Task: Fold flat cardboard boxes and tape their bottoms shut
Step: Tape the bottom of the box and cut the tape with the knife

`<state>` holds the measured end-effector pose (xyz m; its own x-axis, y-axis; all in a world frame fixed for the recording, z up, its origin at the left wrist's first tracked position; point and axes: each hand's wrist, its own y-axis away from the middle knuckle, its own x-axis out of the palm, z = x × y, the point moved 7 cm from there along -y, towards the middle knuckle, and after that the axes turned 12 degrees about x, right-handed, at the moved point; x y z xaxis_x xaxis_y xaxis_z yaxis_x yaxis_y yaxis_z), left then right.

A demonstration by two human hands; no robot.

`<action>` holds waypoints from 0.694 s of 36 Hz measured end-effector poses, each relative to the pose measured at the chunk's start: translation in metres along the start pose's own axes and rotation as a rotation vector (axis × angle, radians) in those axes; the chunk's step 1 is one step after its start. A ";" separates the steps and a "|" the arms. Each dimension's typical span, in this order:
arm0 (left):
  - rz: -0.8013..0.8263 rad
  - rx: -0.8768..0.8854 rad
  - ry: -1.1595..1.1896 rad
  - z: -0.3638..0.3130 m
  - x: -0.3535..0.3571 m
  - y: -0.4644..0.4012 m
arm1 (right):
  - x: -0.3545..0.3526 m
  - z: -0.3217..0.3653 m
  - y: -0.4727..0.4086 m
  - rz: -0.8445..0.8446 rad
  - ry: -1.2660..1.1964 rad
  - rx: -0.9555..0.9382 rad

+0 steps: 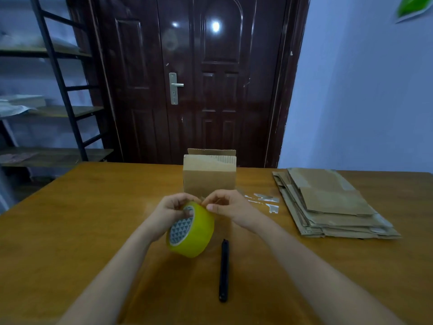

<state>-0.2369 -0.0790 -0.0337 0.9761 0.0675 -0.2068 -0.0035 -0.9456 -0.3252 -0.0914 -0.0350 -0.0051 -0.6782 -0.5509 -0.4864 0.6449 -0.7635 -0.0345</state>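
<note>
Closest to me, a black pen-shaped thing (223,270) lies flat on the table (70,219), prob a cutter, parked just right of the tape so it's quick to grab when a strip needs cutting. Next up, my left hand (169,211) holds the yellow tape roll (192,231) up off the wood, fingers curled round its top edge and into the hole, w/ the roll tipped so the patterned core faces left and the sticky band faces my other hand. My right hand (225,208) sits right at the roll's top rim, thumb and fingers pinched close together, I think picking at the loose end of the tape; I can't tell if it has the end yet, too small and see-thru. Both hands are held up in the middle, I guess so the end can be pulled straight toward the box (209,175), which stands just behind them w/ its flaps on top, so that's likely the bottom waiting for tape. A bit right of the box, some little clear tape scraps (266,200) stick on the table. Farther right, the pile of flat boxes (332,202) waits, close enough to reach for the next one. Way back there's a dark door (199,78) and a shelf rack (54,90) on the left.
</note>
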 end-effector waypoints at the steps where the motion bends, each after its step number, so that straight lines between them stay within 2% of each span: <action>1: 0.007 0.003 0.016 -0.001 0.001 0.000 | -0.001 0.000 0.000 -0.012 0.003 -0.013; 6: 0.041 0.026 0.056 0.000 0.005 -0.002 | -0.004 0.002 0.001 -0.062 -0.007 -0.004; 14: 0.052 0.040 0.197 0.003 0.023 -0.001 | 0.001 -0.005 -0.007 -0.103 -0.081 0.111; 25: -0.026 0.033 0.381 0.022 0.035 0.005 | 0.000 -0.018 -0.012 -0.170 -0.242 0.205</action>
<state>-0.2075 -0.0747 -0.0630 0.9868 -0.0380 0.1573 0.0209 -0.9340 -0.3568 -0.0926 -0.0193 -0.0206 -0.8491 -0.4557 -0.2671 0.4485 -0.8891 0.0911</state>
